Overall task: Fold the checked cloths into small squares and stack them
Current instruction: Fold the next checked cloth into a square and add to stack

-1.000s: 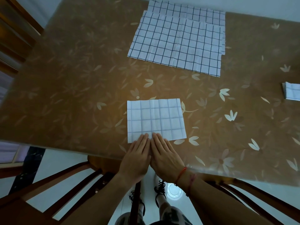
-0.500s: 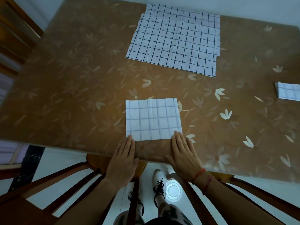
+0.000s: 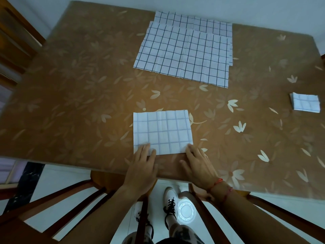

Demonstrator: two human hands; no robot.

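Observation:
A half-folded white checked cloth (image 3: 162,132) lies flat near the table's front edge. My left hand (image 3: 142,166) rests with straight fingers on its near left corner, where the cloth puckers slightly between the fingers. My right hand (image 3: 197,164) lies the same way on the near right corner. Flat unfolded checked cloths (image 3: 182,53) are piled at the back of the table. A small folded square stack (image 3: 306,103) sits at the far right.
The brown table (image 3: 70,103) has a leaf-patterned cover, and its front edge runs just under my wrists. Wooden chair frames (image 3: 79,196) stand below the edge on both sides of my legs. More dark wooden furniture (image 3: 15,41) stands at the left.
My hands slid apart along the cloth's near edge, from touching at the middle out to the two near corners. Their fingertips now sit on the corners.

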